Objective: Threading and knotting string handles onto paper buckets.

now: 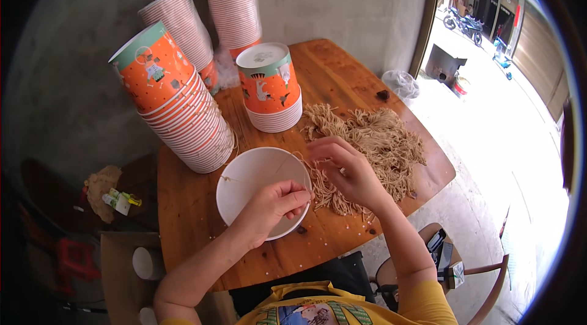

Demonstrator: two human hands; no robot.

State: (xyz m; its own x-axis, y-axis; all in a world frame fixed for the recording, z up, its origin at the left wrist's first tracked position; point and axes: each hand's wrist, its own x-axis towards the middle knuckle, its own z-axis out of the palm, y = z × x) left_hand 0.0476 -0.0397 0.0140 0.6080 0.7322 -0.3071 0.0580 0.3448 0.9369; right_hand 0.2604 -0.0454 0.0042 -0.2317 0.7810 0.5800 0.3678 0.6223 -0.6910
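A white paper bucket [255, 170] rests on the wooden table in front of me, its wide mouth facing up. A short piece of tan string [227, 178] shows at its left side. My left hand [275, 207] reaches over the bucket, thumb and fingers pinched together at its right rim. What lies between those fingertips is too small to make out. To the right, my right hand [347, 172] hovers at the edge of a loose heap of tan strings [385, 141]. Its fingers are bent but apart, with nothing plainly held.
Behind the bucket stand a leaning stack of orange-printed paper buckets [183, 111], a shorter upside-down stack [272, 89] and two tall wrapped stacks [232, 10]. A cardboard box [119, 264] sits below left. A wooden chair [489, 288] with small items stands at lower right.
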